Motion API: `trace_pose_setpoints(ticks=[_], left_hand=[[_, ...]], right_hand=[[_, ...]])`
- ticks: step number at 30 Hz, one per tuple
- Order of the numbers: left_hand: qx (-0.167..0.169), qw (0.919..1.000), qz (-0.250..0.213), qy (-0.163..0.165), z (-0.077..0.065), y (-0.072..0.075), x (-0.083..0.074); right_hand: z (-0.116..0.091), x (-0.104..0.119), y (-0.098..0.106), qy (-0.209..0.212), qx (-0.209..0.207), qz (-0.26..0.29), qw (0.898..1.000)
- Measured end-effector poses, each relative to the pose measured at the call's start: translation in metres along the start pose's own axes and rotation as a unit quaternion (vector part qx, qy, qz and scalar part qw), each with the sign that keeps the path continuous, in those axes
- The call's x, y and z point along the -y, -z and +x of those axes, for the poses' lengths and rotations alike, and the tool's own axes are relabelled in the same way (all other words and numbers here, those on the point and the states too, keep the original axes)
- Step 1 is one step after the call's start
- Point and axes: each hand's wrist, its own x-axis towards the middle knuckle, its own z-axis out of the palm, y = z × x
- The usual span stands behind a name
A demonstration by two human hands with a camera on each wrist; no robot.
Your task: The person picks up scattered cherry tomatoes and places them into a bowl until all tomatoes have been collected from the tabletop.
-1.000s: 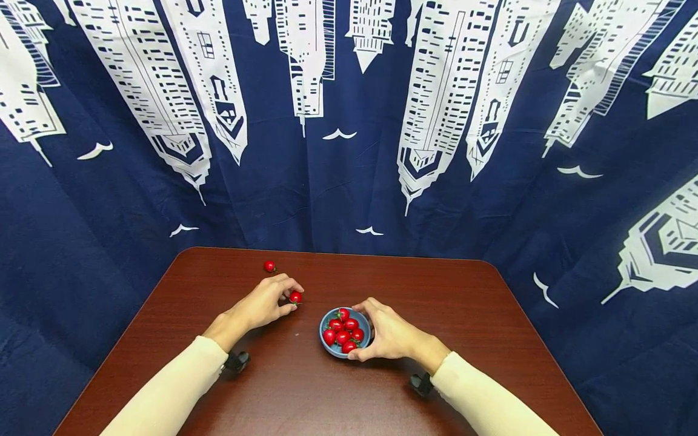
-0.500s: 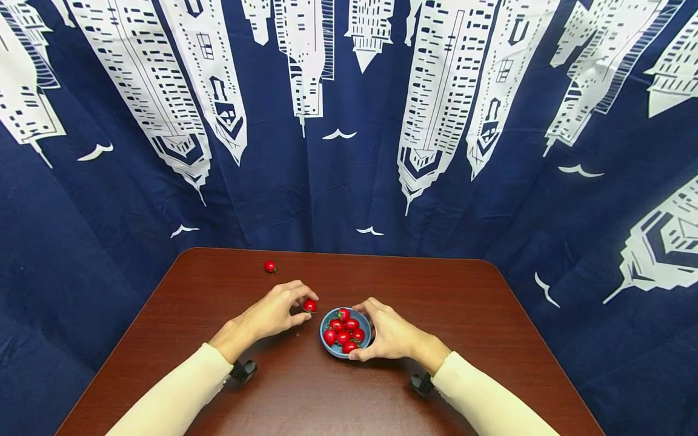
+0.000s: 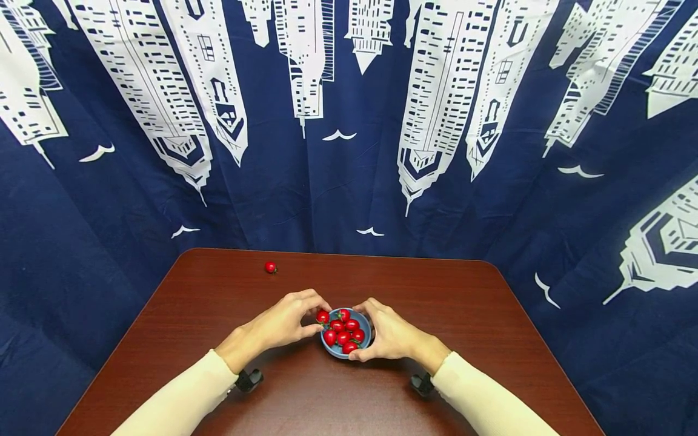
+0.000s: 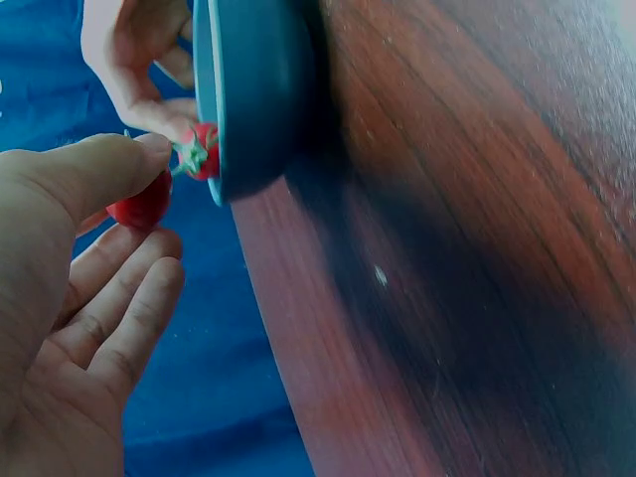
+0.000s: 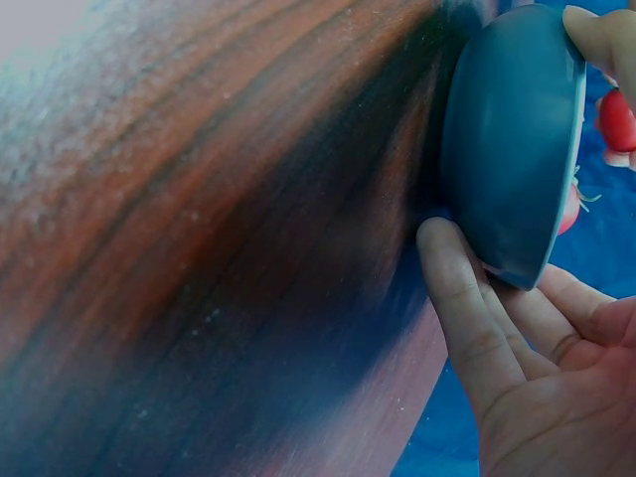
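Note:
My left hand [image 3: 291,320] pinches a cherry tomato [image 4: 142,205] between thumb and fingers, at the left rim of a small blue bowl [image 3: 335,352]. Green stem bits show on the tomato in the head view. Several red cherry tomatoes [image 3: 343,337] with green stems lie in the bowl. My right hand [image 3: 394,332] grips the bowl from the right, thumb at the near rim and fingers at the far side. In the right wrist view the bowl's outer wall [image 5: 512,139] sits between that thumb and the fingers.
One more cherry tomato [image 3: 270,267] lies near the back left edge of the brown wooden table [image 3: 425,399]. Behind the table hangs a dark blue curtain [image 3: 338,188] printed with white buildings. Black camera straps sit at both wrists.
My left hand has carried its cherry tomato rightward and slightly nearer, from the open table to the bowl's left rim. My right hand and the bowl have stayed put.

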Motion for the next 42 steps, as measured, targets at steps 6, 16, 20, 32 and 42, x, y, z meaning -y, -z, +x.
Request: trace_pose_setpoints(ticks=[6, 16, 20, 32, 42], left_hand=[[0.001, 0.9999, 0.000, -0.017, 0.001, -0.005, -0.009], [0.009, 0.9988, 0.030, -0.038, 0.003, -0.019, -0.020], [0.009, 0.9981, 0.043, -0.043, 0.004, -0.020, -0.023], [0.021, 0.9973, 0.059, -0.040, 0.004, -0.020, -0.026], [0.030, 0.9983, 0.042, -0.025, 0.000, -0.016, -0.024]], right_hand=[[0.000, -0.002, 0.000, 0.008, -0.002, -0.007, 1.000], [-0.001, 0.000, 0.001, 0.005, 0.000, -0.004, 1.000], [0.000, 0.001, 0.002, 0.001, 0.003, -0.001, 1.000], [0.000, 0.000, 0.000, 0.014, -0.008, -0.009, 1.000], [0.000, 0.001, -0.001, 0.010, -0.002, -0.002, 1.000]])
